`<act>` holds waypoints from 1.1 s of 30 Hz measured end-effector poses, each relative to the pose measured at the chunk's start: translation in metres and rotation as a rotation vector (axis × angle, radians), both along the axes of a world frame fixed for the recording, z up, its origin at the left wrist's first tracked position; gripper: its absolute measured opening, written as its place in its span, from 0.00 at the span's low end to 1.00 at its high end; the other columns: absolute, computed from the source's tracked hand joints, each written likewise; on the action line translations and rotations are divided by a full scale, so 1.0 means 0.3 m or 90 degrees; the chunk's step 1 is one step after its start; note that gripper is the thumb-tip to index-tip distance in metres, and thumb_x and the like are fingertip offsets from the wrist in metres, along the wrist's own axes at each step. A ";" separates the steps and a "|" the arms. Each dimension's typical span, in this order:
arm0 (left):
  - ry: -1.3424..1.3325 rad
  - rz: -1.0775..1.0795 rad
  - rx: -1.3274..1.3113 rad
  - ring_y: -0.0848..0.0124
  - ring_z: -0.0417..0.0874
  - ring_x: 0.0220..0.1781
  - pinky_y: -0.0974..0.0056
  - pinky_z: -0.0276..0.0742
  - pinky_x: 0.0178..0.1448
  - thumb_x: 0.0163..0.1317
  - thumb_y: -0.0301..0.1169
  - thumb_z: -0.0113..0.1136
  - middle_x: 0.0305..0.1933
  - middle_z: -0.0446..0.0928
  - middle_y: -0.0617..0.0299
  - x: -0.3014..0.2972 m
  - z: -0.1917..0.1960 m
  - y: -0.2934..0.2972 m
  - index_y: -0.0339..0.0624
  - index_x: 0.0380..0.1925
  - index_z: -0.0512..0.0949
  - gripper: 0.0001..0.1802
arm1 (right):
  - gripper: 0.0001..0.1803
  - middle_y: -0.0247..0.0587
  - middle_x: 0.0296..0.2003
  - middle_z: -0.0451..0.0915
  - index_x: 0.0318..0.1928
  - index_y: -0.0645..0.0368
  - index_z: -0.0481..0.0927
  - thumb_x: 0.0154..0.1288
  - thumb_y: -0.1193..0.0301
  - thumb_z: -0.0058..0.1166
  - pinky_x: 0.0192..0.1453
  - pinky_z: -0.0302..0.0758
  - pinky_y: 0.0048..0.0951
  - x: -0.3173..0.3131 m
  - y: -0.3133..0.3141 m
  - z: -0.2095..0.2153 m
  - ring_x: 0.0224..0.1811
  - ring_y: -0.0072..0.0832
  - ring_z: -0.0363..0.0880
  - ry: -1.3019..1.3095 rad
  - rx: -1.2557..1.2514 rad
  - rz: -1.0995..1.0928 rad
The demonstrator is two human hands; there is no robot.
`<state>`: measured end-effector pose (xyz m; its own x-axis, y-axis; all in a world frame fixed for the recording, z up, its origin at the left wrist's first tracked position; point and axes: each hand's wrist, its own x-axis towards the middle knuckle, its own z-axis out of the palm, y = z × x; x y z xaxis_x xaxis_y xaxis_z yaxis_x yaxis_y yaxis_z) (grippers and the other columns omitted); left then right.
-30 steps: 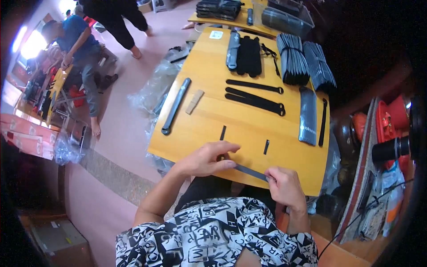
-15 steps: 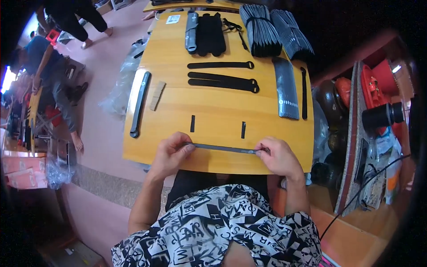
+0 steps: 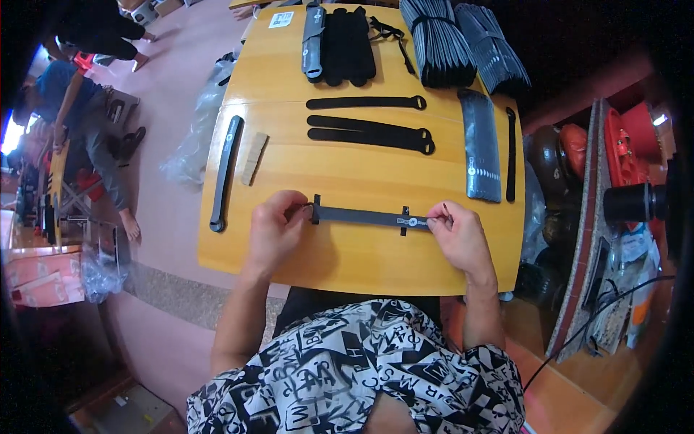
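Observation:
A grey strap (image 3: 365, 216) with a small white print near its right end is stretched level between my hands. My left hand (image 3: 278, 226) pinches its left end, and my right hand (image 3: 457, 233) grips the right end. The strap lies across two short black marks, a left one (image 3: 316, 207) and a right one (image 3: 405, 230), on the yellow table (image 3: 347, 267). Farther off lie a single black strap (image 3: 365, 103) and a pair of black straps (image 3: 372, 133), each with a slotted end. Whether the strap touches the tabletop I cannot tell.
A grey strap (image 3: 227, 173) and a wooden strip (image 3: 254, 159) lie at left. On the right are a stack of grey straps (image 3: 480, 148) and a black strap (image 3: 511, 155). Bundles (image 3: 437, 43) and a black pile (image 3: 347, 47) stand at the back. A person (image 3: 79, 123) sits at left.
Both hands have moved away from me with the strap, from near the table's front edge onto the black marks. The strap's printed flat face now shows more.

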<state>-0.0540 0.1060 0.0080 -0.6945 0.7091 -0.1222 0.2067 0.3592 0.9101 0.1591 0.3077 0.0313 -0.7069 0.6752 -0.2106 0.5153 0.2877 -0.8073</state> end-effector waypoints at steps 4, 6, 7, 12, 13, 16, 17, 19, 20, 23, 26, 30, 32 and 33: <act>0.151 0.045 -0.014 0.65 0.80 0.25 0.66 0.74 0.32 0.52 0.22 0.61 0.23 0.77 0.52 -0.002 -0.007 0.045 0.34 0.28 0.78 0.03 | 0.04 0.45 0.20 0.77 0.30 0.66 0.75 0.55 0.78 0.56 0.29 0.72 0.30 -0.024 0.017 -0.012 0.23 0.30 0.78 -0.007 0.006 -0.039; 0.168 0.041 -0.028 0.63 0.80 0.25 0.65 0.74 0.32 0.52 0.22 0.61 0.23 0.77 0.52 -0.005 -0.009 0.061 0.34 0.27 0.78 0.03 | 0.04 0.45 0.20 0.77 0.30 0.66 0.74 0.54 0.78 0.56 0.29 0.72 0.30 -0.027 0.023 -0.021 0.23 0.30 0.77 -0.006 0.007 -0.047; 0.187 0.040 -0.041 0.61 0.80 0.25 0.64 0.74 0.32 0.51 0.22 0.62 0.24 0.77 0.51 -0.004 -0.011 0.067 0.34 0.27 0.78 0.03 | 0.05 0.45 0.20 0.77 0.30 0.66 0.74 0.54 0.78 0.56 0.29 0.72 0.30 -0.027 0.025 -0.027 0.23 0.30 0.77 -0.004 0.009 -0.053; 0.216 0.066 -0.018 0.58 0.79 0.26 0.63 0.74 0.32 0.50 0.21 0.62 0.25 0.76 0.51 0.001 -0.018 0.088 0.34 0.26 0.77 0.04 | 0.06 0.48 0.22 0.77 0.29 0.66 0.73 0.52 0.78 0.57 0.29 0.72 0.33 -0.034 0.031 -0.059 0.24 0.36 0.78 -0.005 0.040 -0.056; 0.209 0.072 -0.008 0.57 0.79 0.26 0.62 0.74 0.32 0.50 0.21 0.62 0.25 0.76 0.51 0.002 -0.021 0.090 0.35 0.26 0.76 0.04 | 0.06 0.49 0.23 0.77 0.28 0.66 0.73 0.52 0.77 0.57 0.30 0.72 0.34 -0.034 0.029 -0.062 0.25 0.39 0.78 -0.006 0.056 -0.058; 0.285 0.055 -0.016 0.57 0.78 0.26 0.62 0.73 0.31 0.50 0.20 0.61 0.26 0.76 0.51 0.000 -0.032 0.094 0.35 0.27 0.76 0.04 | 0.06 0.50 0.25 0.77 0.28 0.65 0.73 0.52 0.77 0.56 0.31 0.73 0.37 -0.046 0.027 -0.055 0.28 0.44 0.78 -0.019 0.102 -0.051; 0.284 0.056 -0.010 0.57 0.78 0.26 0.62 0.73 0.31 0.50 0.20 0.61 0.26 0.76 0.51 -0.001 -0.028 0.092 0.35 0.27 0.76 0.04 | 0.06 0.50 0.25 0.77 0.28 0.65 0.73 0.52 0.77 0.56 0.31 0.73 0.37 -0.046 0.024 -0.052 0.28 0.44 0.78 -0.020 0.107 -0.051; 0.335 0.050 0.004 0.56 0.77 0.26 0.61 0.72 0.30 0.50 0.20 0.61 0.24 0.74 0.52 -0.004 -0.018 0.085 0.36 0.26 0.76 0.04 | 0.04 0.39 0.19 0.74 0.28 0.65 0.75 0.54 0.78 0.57 0.25 0.68 0.25 -0.048 0.016 -0.050 0.20 0.22 0.70 -0.003 0.153 -0.037; 0.336 0.051 0.002 0.56 0.77 0.26 0.61 0.72 0.30 0.50 0.20 0.61 0.24 0.74 0.52 -0.002 -0.019 0.088 0.36 0.26 0.76 0.04 | 0.04 0.39 0.19 0.74 0.28 0.65 0.75 0.54 0.78 0.57 0.25 0.68 0.25 -0.049 0.017 -0.053 0.20 0.22 0.70 -0.001 0.151 -0.035; 0.420 0.061 -0.015 0.56 0.77 0.25 0.59 0.71 0.29 0.50 0.21 0.62 0.23 0.73 0.53 0.009 -0.013 0.096 0.38 0.25 0.76 0.04 | 0.05 0.41 0.18 0.74 0.28 0.65 0.74 0.53 0.78 0.57 0.25 0.68 0.27 -0.060 0.015 -0.048 0.20 0.26 0.71 0.021 0.192 -0.025; 0.464 0.101 -0.021 0.56 0.76 0.25 0.58 0.70 0.28 0.49 0.22 0.63 0.24 0.73 0.53 0.019 0.003 0.092 0.40 0.25 0.76 0.04 | 0.08 0.50 0.27 0.78 0.29 0.64 0.73 0.53 0.73 0.56 0.35 0.73 0.41 -0.066 0.010 -0.006 0.32 0.47 0.77 -0.078 0.192 -0.026; 0.478 0.053 -0.065 0.57 0.77 0.25 0.58 0.71 0.28 0.50 0.24 0.63 0.25 0.73 0.54 0.011 -0.009 0.079 0.41 0.26 0.77 0.04 | 0.09 0.52 0.31 0.78 0.31 0.62 0.73 0.53 0.72 0.57 0.36 0.73 0.42 -0.069 0.004 0.013 0.34 0.47 0.77 -0.151 0.202 -0.032; 0.455 0.050 -0.062 0.57 0.77 0.26 0.59 0.72 0.29 0.51 0.24 0.62 0.25 0.73 0.54 0.005 -0.006 0.070 0.40 0.27 0.77 0.04 | 0.09 0.52 0.32 0.78 0.32 0.62 0.73 0.53 0.72 0.57 0.37 0.73 0.42 -0.072 0.008 0.021 0.35 0.48 0.77 -0.166 0.221 -0.035; 0.401 0.055 -0.039 0.57 0.77 0.26 0.59 0.72 0.29 0.51 0.24 0.62 0.26 0.74 0.53 0.002 0.002 0.063 0.40 0.28 0.77 0.04 | 0.08 0.53 0.33 0.77 0.32 0.62 0.73 0.54 0.71 0.56 0.38 0.73 0.42 -0.075 0.015 0.027 0.35 0.48 0.77 -0.129 0.247 -0.004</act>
